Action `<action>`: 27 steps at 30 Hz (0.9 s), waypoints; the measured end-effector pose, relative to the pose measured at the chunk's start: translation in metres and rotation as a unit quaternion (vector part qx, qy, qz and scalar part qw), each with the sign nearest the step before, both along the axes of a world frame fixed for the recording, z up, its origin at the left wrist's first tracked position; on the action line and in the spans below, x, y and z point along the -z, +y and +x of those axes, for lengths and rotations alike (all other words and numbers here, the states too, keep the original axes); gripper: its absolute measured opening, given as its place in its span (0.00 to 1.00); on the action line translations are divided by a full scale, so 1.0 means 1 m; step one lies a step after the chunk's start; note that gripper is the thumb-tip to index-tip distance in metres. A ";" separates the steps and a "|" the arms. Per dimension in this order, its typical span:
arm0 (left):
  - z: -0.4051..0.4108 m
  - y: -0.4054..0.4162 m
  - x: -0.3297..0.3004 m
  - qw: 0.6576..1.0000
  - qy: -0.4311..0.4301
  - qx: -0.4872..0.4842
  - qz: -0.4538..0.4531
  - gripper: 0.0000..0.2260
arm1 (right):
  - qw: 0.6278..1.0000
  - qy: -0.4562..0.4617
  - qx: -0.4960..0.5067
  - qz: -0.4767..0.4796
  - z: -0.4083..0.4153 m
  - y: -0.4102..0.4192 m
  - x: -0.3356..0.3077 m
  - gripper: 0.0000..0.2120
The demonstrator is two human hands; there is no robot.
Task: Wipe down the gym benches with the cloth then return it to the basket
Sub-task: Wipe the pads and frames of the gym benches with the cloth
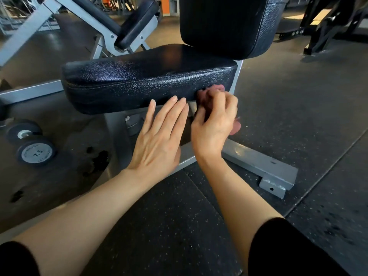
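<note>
Black pebbled leather covers the padded bench seat before us, with its upright back pad rising behind. Our right hand curls tight round the bunched pink cloth, pressing it against the seat's front edge near the right corner. Our left hand lies flat, fingers straight and together, fingertips touching the seat's lower edge. A grey steel frame foot crosses the speckled rubber floor below; a black round dumbbell marked 7.5 rests at left.
</note>
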State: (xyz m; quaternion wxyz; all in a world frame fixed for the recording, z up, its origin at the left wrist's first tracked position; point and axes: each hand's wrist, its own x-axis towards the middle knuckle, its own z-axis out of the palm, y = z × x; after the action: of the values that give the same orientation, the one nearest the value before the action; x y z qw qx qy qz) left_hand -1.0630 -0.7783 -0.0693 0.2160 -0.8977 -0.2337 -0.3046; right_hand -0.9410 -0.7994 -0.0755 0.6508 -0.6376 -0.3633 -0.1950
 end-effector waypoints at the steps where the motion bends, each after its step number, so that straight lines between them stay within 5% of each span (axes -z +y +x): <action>1: 0.000 0.000 0.000 1.000 -0.003 -0.002 -0.003 0.30 | 0.999 -0.026 -0.030 -0.028 -0.004 0.000 0.003 0.16; 4: 0.002 -0.002 0.000 1.000 -0.003 -0.003 -0.012 0.28 | 0.992 -0.048 -0.088 -0.072 -0.017 -0.011 0.021 0.15; 8: 0.004 -0.002 -0.001 1.000 0.010 -0.013 0.001 0.30 | 0.999 0.045 0.017 0.010 0.001 -0.016 0.014 0.16; 12: -0.003 0.000 0.000 0.999 0.025 -0.024 0.009 0.33 | 0.999 0.046 0.004 -0.006 0.017 -0.006 -0.001 0.16; 18: -0.020 0.001 -0.002 0.998 0.043 -0.031 0.018 0.31 | 0.998 0.007 -0.057 -0.022 -0.005 0.001 0.008 0.15; 24: -0.051 0.013 -0.003 0.999 -0.003 -0.034 0.020 0.32 | 0.972 -0.184 -0.146 -0.029 -0.048 -0.005 -0.004 0.12; 27: -0.079 0.020 -0.012 0.998 -0.037 -0.022 0.049 0.31 | 0.984 -0.143 -0.105 0.015 -0.059 -0.001 -0.017 0.13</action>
State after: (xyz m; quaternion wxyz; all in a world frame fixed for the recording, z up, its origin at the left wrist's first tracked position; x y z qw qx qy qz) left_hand -1.1420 -0.7581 -0.0577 0.2573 -0.8688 -0.2460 -0.3442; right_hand -0.9998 -0.8002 -0.0586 0.6184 -0.5516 -0.5148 -0.2196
